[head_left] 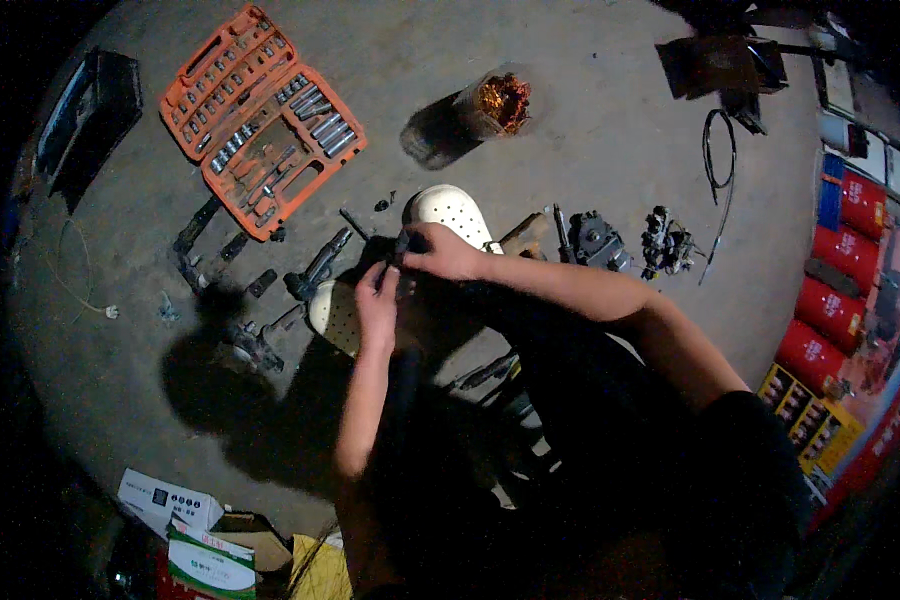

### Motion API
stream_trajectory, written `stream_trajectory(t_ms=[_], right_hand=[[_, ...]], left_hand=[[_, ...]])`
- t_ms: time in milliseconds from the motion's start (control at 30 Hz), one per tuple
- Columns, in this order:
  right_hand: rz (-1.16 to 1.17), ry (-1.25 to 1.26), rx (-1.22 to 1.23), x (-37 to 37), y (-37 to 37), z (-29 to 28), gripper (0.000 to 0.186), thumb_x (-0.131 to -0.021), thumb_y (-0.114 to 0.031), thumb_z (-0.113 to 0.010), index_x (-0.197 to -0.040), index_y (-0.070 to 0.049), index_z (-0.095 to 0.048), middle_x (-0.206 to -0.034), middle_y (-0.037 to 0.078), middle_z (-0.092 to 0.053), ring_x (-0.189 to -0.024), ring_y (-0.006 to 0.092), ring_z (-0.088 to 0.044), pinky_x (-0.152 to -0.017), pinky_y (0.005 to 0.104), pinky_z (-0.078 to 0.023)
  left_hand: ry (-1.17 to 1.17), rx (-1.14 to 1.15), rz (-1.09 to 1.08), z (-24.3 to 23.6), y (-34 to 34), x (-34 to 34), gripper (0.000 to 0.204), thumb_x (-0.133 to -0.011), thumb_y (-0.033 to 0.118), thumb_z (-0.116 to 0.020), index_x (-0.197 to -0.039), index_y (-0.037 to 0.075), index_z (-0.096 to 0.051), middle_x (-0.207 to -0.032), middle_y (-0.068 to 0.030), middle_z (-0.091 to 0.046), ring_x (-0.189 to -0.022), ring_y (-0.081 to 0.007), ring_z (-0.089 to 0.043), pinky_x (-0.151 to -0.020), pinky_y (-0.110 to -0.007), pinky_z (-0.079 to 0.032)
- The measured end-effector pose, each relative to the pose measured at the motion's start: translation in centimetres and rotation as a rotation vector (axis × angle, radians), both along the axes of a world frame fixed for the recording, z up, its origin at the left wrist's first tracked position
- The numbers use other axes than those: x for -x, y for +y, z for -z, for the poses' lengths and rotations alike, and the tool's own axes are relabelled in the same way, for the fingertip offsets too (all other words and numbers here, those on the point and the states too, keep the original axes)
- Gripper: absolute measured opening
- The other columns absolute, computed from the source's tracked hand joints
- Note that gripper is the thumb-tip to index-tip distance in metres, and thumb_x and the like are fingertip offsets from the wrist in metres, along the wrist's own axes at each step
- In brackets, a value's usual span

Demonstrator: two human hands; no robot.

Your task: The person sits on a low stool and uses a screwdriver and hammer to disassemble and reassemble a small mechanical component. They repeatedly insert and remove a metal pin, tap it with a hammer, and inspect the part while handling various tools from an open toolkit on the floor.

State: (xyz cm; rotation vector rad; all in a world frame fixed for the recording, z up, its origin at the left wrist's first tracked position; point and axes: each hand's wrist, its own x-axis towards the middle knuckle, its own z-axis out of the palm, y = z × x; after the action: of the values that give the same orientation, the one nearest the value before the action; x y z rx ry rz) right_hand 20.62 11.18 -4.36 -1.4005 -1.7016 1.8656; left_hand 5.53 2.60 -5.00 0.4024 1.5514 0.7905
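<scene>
Between my two hands is a small dark part, mostly covered by fingers, its kind too dark to make out. My left hand pinches it from below, fingers closed. From the right, my right hand grips its upper end, fingers curled in. The hands nearly touch each other, just over my white clogs, the right clog above and the left clog lower left. On the floor beside the left clog lie a dark metal cylinder-shaped tool or part and a thin dark rod.
An orange socket set case lies unfolded at upper left. A clear container with copper-coloured bits stands at top. Greasy engine parts and a tangled metal piece lie right. Red cans line the right edge; boxes sit lower left.
</scene>
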Motion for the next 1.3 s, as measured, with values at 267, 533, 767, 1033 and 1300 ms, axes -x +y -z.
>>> stream_trajectory(t_ms=[267,533,767,1033,1300], right_hand=[[-0.028,0.047,-0.111,0.3,0.3,0.1,0.037,-0.071,-0.015,-0.066,-0.101,0.005,-0.056,-0.088,0.022,-0.062,-0.082,0.0303,-0.062,-0.075,0.0371,-0.048],[-0.215,0.029,-0.124,0.3,1.2,-2.2,0.025,-0.078,-0.013,-0.065,-0.096,0.002,-0.056,-0.083,0.017,-0.061,-0.077,0.0258,-0.06,-0.07,0.0354,-0.046],[-0.005,-0.06,-0.129,0.5,2.5,-4.2,0.028,-0.079,-0.02,-0.066,-0.087,0.005,-0.056,-0.074,0.023,-0.058,-0.068,0.0372,-0.057,-0.062,0.0393,-0.046],[0.823,0.102,0.298,-6.2,5.2,-4.3,0.042,-0.088,-0.031,-0.056,-0.113,0.002,-0.049,-0.09,0.013,-0.064,-0.073,0.021,-0.062,-0.068,0.0322,-0.05],[0.624,-0.475,-0.042,-12.9,12.4,-2.8,0.046,-0.088,-0.039,-0.054,-0.113,-0.001,-0.052,-0.079,0.01,-0.063,-0.064,0.0131,-0.057,-0.056,0.0261,-0.046]], left_hand=[[-0.175,0.064,-0.222,-1.3,0.8,0.1,0.017,-0.084,0.007,-0.061,-0.1,0.001,-0.06,-0.088,-0.0022,-0.061,-0.071,-0.0094,-0.056,-0.063,-0.024,-0.046],[-0.093,0.073,-0.127,-3.1,1.2,0.7,0.009,-0.08,0.006,-0.063,-0.088,0.003,-0.059,-0.077,-0.0002,-0.059,-0.064,-0.0074,-0.052,-0.056,-0.022,-0.041],[-0.021,0.057,-0.209,-3.7,2.3,1.1,0.007,-0.08,0.008,-0.061,-0.083,0.003,-0.057,-0.07,0.002,-0.056,-0.056,-0.0049,-0.047,-0.05,-0.021,-0.035],[0.125,-0.053,-0.128,-2.2,-1.6,2.6,0.007,-0.081,0.005,-0.064,-0.085,0.001,-0.059,-0.075,-0.0011,-0.06,-0.064,-0.0073,-0.052,-0.058,-0.022,-0.041],[0.409,-0.148,-0.037,4.9,-7.3,2.7,0.018,-0.079,0.014,-0.066,-0.088,0.0,-0.061,-0.075,-0.0089,-0.064,-0.069,-0.0147,-0.06,-0.065,-0.029,-0.047]])
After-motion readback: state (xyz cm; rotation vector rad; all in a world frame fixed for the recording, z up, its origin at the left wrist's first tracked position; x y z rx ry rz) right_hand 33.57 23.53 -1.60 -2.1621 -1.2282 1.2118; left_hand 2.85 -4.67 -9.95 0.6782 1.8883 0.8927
